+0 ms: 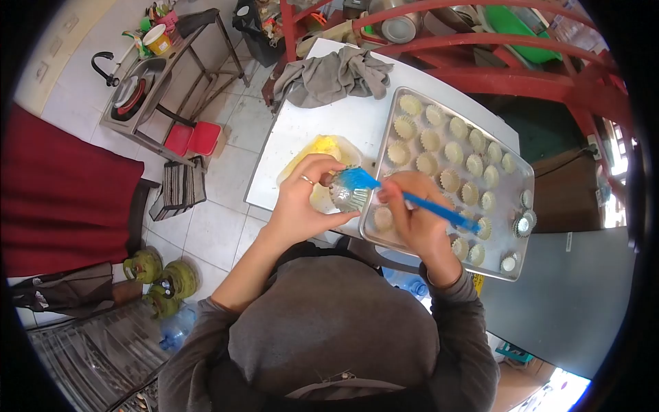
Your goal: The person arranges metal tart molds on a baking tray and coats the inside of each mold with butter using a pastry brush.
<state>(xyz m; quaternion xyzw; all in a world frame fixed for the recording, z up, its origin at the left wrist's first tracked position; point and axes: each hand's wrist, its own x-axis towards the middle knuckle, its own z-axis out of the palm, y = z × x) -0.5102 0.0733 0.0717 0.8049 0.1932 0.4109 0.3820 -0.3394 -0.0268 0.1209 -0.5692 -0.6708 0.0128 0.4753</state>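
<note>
My left hand (302,196) grips a small fluted metal tart mould (349,193) by its rim, over the front of the white table. In my right hand (419,213) is a blue pastry brush (439,209), its bristles touching the mould. Behind my left hand lies a clear tray (350,152) with a yellow, butter-like lump (325,145) in it. To the right, a large metal baking tray (392,123) carries several rows of fluted moulds (449,180) that look greased. A short stack of shinier moulds (524,224) stands near its right edge.
A grey cloth (333,75) lies crumpled at the back of the white table (271,161). Red railings (494,82) run behind it. At the far left stand a sink (147,69) and a red stool (204,139); green gas cylinders (178,278) are on the tiled floor.
</note>
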